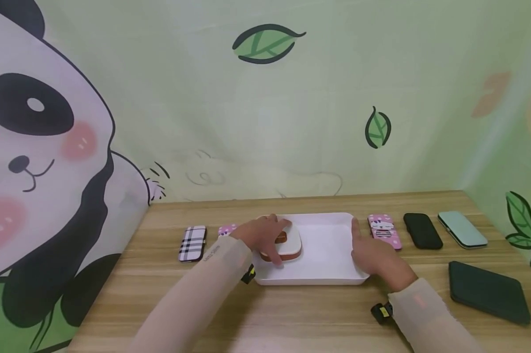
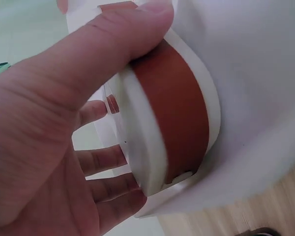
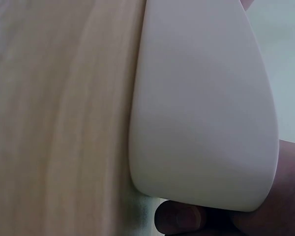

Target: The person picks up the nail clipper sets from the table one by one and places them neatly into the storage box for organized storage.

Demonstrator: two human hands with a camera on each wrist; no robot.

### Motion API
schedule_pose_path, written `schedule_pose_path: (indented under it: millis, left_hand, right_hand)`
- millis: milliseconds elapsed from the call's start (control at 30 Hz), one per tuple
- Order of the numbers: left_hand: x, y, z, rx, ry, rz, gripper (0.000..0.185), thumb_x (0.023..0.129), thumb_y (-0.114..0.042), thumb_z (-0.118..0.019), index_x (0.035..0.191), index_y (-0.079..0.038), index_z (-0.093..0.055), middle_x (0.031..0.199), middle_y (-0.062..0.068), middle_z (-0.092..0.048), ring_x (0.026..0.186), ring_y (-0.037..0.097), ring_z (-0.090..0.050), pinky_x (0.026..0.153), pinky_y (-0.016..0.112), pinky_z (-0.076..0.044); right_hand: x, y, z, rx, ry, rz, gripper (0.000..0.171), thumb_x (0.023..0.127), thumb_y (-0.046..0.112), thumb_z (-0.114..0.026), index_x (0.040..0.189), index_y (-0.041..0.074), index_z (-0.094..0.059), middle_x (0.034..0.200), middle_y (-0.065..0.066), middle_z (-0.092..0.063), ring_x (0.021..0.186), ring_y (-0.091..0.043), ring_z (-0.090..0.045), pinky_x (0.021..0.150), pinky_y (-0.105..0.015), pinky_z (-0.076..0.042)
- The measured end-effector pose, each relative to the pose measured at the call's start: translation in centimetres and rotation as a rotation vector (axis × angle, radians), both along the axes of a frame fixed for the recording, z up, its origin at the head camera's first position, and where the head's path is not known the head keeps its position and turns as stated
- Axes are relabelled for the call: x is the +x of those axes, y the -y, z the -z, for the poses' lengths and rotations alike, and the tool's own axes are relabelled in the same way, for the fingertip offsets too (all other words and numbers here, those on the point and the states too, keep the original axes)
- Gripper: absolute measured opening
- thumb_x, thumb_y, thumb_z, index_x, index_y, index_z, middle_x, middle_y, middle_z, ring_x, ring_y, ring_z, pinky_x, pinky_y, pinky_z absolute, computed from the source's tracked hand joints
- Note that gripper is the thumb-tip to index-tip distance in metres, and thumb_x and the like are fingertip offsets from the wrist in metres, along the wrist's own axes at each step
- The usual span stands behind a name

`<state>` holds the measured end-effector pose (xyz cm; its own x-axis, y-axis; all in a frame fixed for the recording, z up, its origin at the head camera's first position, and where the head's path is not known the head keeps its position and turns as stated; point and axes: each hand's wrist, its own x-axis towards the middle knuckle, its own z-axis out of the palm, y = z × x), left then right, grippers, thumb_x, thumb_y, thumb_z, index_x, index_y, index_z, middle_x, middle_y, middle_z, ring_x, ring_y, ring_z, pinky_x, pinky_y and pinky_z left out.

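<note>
The right hand (image 1: 375, 257) clasps the tray (image 1: 331, 230) at its right rim, fingers curled on the wall — seemingly to keep it from sliding on the counter (image 1: 291, 314). The tray sits mid-counter, toward the back edge. In its left half the left hand (image 1: 263, 235) grips a white-and-brown case (image 1: 289, 245), thumb (image 2: 108, 44) on one side, fingers (image 2: 103, 160) on the other — clamped across its edges. Other cases line the back edge.
</note>
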<state>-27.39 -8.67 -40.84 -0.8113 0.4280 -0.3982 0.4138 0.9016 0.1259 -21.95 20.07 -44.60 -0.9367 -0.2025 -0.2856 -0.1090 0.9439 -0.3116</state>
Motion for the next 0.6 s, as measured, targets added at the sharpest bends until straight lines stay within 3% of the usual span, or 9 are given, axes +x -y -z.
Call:
schedule_pose_path:
  millis: [233,600]
  left_hand:
    - [0.10,-0.14,-0.22,-0.021,-0.022,0.029,0.101,0.068,-0.055,-0.088,0.153,-0.032,-0.038,0.138,0.000,-0.043,0.120,0.021,-0.045,0.094,0.042,-0.050]
    - [0.03,0.05,-0.37,-0.022,-0.010,-0.005,0.094,0.070,-0.051,-0.088,0.150,-0.034,-0.041,0.138,0.001,-0.042,0.119,0.023,-0.043,0.092,0.044,-0.051]
  right_hand:
    - [-0.10,-0.07,0.07,0.002,-0.005,-0.002,0.079,0.103,0.019,-0.044,0.157,-0.004,0.009,0.063,-0.004,-0.049,0.050,-0.017,-0.043,0.049,-0.031,-0.034]
    - [-0.14,-0.03,-0.06,0.010,-0.001,-0.026,0.079,0.103,0.019,-0.044,0.157,-0.005,0.009,0.065,-0.004,-0.051,0.053,-0.018,-0.048,0.050,-0.031,-0.036]
